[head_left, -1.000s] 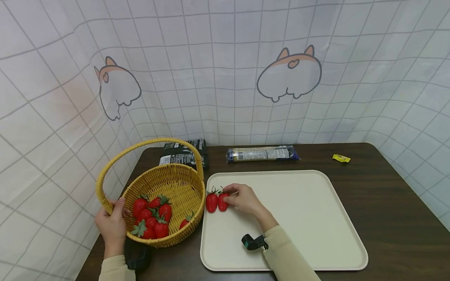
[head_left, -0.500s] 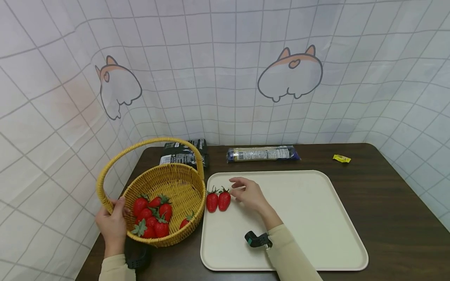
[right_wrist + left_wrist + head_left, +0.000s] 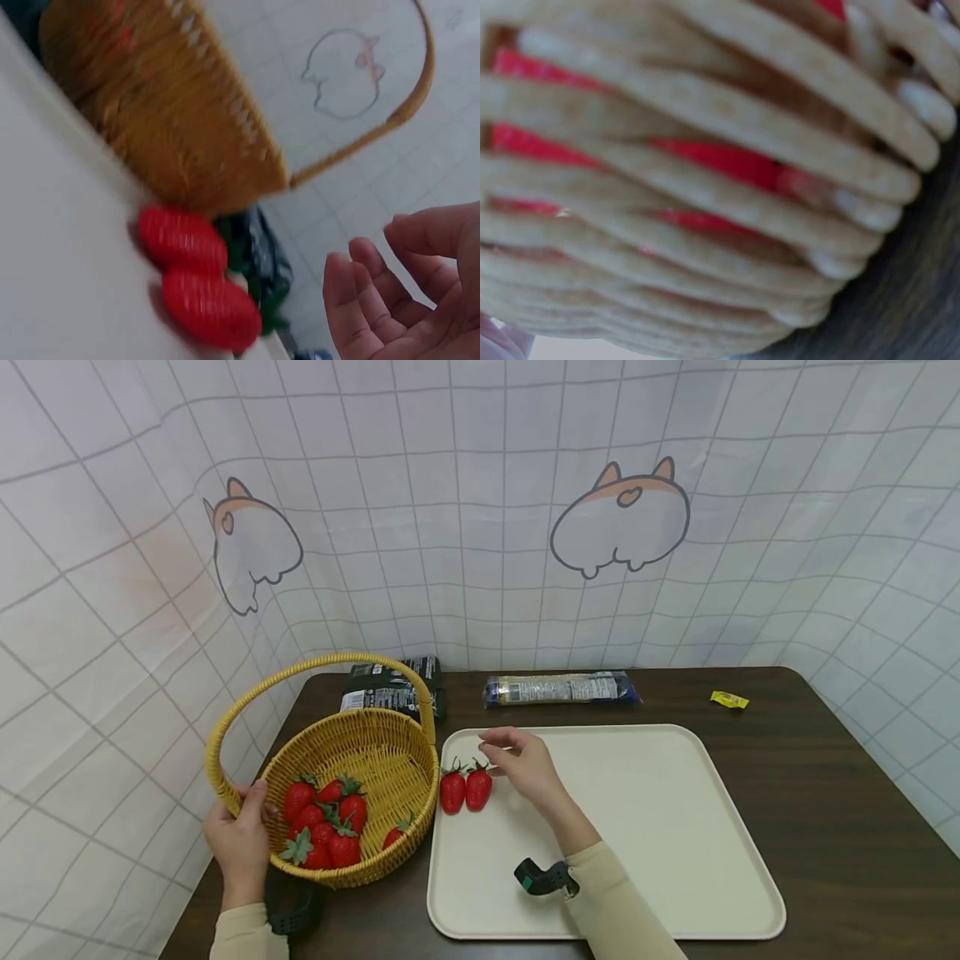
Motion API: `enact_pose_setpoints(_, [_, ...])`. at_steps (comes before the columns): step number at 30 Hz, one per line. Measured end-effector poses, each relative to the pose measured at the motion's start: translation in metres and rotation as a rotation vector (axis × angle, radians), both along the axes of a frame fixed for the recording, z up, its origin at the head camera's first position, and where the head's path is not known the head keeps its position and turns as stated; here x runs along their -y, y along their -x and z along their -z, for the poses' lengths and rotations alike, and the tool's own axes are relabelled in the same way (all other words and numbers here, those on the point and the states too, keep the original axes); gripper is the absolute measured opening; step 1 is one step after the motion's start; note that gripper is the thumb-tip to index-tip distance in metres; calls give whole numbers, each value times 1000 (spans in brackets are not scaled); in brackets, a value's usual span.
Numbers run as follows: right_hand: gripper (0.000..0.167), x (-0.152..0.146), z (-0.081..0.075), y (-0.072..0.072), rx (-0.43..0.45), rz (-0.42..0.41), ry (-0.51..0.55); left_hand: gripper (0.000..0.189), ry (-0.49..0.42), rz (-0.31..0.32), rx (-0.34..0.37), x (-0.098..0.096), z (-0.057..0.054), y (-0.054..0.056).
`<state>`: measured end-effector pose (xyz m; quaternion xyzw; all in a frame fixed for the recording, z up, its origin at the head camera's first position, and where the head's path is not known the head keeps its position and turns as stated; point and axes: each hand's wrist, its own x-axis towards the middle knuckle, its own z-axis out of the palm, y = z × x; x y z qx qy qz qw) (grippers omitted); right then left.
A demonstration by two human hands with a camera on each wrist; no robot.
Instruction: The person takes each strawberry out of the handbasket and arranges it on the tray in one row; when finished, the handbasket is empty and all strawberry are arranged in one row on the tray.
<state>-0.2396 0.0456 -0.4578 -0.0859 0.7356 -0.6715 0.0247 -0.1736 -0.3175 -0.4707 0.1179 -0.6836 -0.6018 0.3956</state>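
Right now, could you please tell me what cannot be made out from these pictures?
- Head: how many strawberries lie in the basket; upper ones hide others.
- Head: the full shape of the black package, partly hidden by the basket.
- Head: print on the yellow wrapper, too small.
- Right wrist: the whole right hand, cut off by the right edge.

A screened-off table space, home or lab unclear: gridded cloth with 2 cartoon animals spans the upper frame, above a dark wood-grain table.
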Motion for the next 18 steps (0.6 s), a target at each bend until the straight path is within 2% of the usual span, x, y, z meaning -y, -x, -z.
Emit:
enact_pose_setpoints(2, [25, 6, -4, -3, 33, -32, 67, 29, -1, 0, 3, 0, 0, 0])
enact_pose_setpoints(5, [24, 16, -9, -9, 58, -78, 112, 28, -20, 6, 2, 1, 0, 0])
enact_pose_setpoints(9, [24, 30, -14, -17, 48, -162, 121, 28, -42, 4, 2, 2, 1, 1])
enact_pose_setpoints(18, [28, 52, -23, -30, 9, -327, 191, 28, -15, 4, 4, 2, 2, 2])
